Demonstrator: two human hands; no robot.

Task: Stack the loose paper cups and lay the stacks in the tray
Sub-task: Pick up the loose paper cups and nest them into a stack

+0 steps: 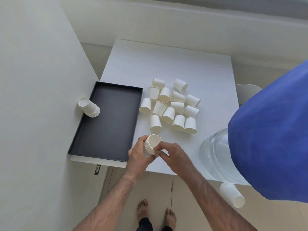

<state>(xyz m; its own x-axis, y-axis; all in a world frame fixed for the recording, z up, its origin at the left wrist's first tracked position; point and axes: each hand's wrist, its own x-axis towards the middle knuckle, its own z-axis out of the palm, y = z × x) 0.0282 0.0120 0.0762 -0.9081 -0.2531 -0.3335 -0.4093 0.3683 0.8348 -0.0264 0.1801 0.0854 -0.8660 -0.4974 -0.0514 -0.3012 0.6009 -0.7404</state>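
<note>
White table (166, 64) against wall (33, 80); clear water jug (215, 157) at table's near right corner, blue cloth (270, 139) over it; wall socket (97, 169) below table's near left corner.

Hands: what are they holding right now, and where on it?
A cup stack. The left hand wraps its side from below; the right hand pinches the rims at the open end.
</note>
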